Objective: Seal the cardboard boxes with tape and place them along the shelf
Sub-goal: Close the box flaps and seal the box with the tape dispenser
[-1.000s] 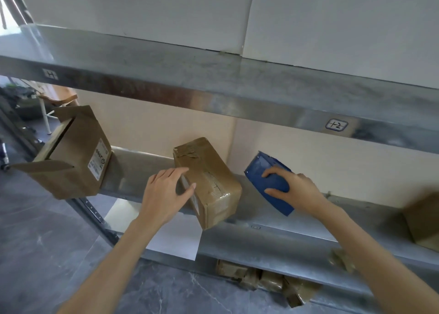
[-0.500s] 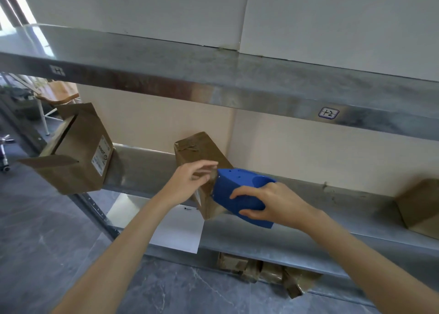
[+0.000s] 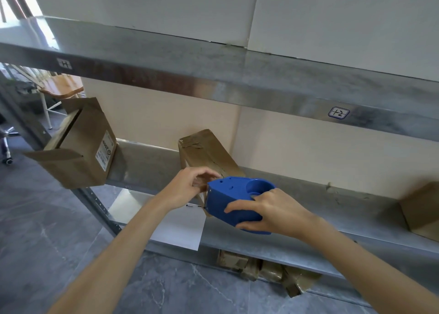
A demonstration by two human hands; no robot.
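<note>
The right hand (image 3: 268, 211) grips the blue tape dispenser (image 3: 234, 199), its fingers curled over the near side of the body and the thumb wrapped underneath, so the tool's nose points away from the fingertips toward the left hand (image 3: 187, 185). The left hand's fingers are bent and bunched right at that nose, touching or almost touching it, against the near end of the taped cardboard box (image 3: 206, 152). Whether they pinch a tape end, the box edge or nothing is hidden behind the knuckles, and I cannot tell. The box lies tilted on the middle shelf (image 3: 308, 194), stretching back from the left fingertips toward the wall, with crinkled brown tape over its far end. Well beyond the left hand's outer side, an open cardboard box (image 3: 80, 152) with its flaps spread sits on the shelf's end, a printed label on the side facing the hands. Well beyond the right wrist, another box (image 3: 422, 206) stands at the frame edge. Beneath the left wrist a white sheet (image 3: 175, 225) hangs over the shelf front, and below the right hand crumpled brown packages (image 3: 268, 269) lie on the bottom level.
</note>
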